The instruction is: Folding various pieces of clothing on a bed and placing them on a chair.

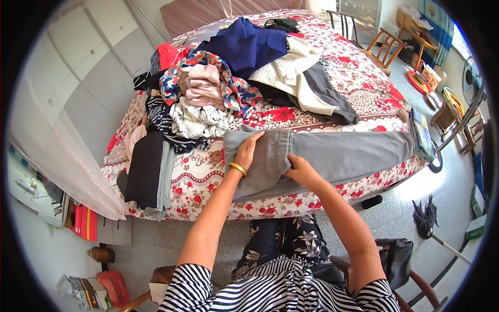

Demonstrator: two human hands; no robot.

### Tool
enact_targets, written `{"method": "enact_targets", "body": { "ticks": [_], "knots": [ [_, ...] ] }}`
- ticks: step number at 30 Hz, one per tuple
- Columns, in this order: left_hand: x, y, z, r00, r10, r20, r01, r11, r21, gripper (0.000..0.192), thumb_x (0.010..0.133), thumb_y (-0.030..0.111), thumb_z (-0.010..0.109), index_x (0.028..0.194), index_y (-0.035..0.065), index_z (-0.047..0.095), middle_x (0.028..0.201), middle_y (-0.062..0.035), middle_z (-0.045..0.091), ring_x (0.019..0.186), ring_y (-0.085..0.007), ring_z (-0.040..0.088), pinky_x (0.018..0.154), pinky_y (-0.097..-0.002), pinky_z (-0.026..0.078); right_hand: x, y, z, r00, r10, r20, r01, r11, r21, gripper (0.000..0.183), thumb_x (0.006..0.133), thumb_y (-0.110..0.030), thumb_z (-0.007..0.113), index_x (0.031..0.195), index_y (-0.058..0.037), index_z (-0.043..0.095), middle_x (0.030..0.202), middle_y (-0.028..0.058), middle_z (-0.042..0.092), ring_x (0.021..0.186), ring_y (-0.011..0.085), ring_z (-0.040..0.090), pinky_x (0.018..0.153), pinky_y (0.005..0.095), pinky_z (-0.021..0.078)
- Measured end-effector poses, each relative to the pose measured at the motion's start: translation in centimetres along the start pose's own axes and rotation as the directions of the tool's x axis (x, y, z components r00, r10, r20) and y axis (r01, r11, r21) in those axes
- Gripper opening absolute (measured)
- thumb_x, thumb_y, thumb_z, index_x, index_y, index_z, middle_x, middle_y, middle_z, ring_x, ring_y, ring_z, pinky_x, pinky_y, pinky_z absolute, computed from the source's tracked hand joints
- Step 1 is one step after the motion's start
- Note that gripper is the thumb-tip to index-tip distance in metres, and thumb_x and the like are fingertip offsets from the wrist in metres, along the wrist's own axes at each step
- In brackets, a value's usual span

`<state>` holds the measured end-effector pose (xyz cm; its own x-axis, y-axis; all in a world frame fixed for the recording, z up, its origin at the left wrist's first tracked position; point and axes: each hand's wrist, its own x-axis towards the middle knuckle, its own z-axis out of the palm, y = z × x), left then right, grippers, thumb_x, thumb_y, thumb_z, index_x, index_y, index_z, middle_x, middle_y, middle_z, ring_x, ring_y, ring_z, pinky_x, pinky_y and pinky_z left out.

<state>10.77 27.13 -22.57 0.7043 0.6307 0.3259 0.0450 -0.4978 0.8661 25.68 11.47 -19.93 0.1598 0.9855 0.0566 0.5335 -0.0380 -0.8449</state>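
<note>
Grey trousers (347,154) lie lengthwise along the near side of the bed, with one end doubled over at the left. On that doubled part rests my left hand (246,151), a gold bangle at its wrist; whether its fingers grip the cloth cannot be told. My right hand (302,171) pinches the edge of the gathered band (281,150), its fingertips partly hidden in the fabric. To the left lies a folded black garment (145,169) beside folded light grey cloth (165,175).
Beyond my hands is a heap with a navy jacket (243,46), a cream quilted garment (290,70), a camouflage-patterned garment (210,58) and pink cloth (200,84). Folded checked cloth (421,134) sits at the bed's right corner. A mop (425,218) and a wooden chair (386,45) stand on the right.
</note>
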Motion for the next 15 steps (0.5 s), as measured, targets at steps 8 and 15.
{"method": "enact_targets", "body": {
  "ticks": [8, 15],
  "knots": [
    [0.3, -0.9, 0.2, 0.998, 0.052, -0.048, -0.053, 0.998, -0.033, 0.052, 0.094, 0.039, 0.028, 0.119, -0.0021, 0.048, 0.121, -0.0131, 0.05, 0.116, -0.023, 0.042, 0.101, -0.031, 0.027, 1.0, 0.9, 1.4, 0.96, -0.099, -0.26, 0.08, 0.993, -0.081, 0.021, 0.071, -0.014, 0.058, 0.09, -0.0051, 0.056, 0.074, 0.013, 0.06, 0.075, 0.0321, 0.057, 0.071, 0.04, 0.0391],
    [0.7, -0.5, 2.2, 0.976, -0.005, 0.216, -0.175, 0.565, 0.806, 0.055, 0.092, 0.038, 0.028, 0.133, 0.0012, 0.029, 0.138, -0.0167, 0.026, 0.128, -0.0281, 0.023, 0.106, -0.0349, 0.018, -3.8, -0.3, 1.9, 0.899, -0.351, -0.262, 0.203, 0.864, -0.46, 0.013, 0.072, -0.012, 0.059, 0.078, -0.0062, 0.048, 0.069, 0.0079, 0.055, 0.072, 0.0245, 0.054, 0.072, 0.0376, 0.0312]
  ]
}}
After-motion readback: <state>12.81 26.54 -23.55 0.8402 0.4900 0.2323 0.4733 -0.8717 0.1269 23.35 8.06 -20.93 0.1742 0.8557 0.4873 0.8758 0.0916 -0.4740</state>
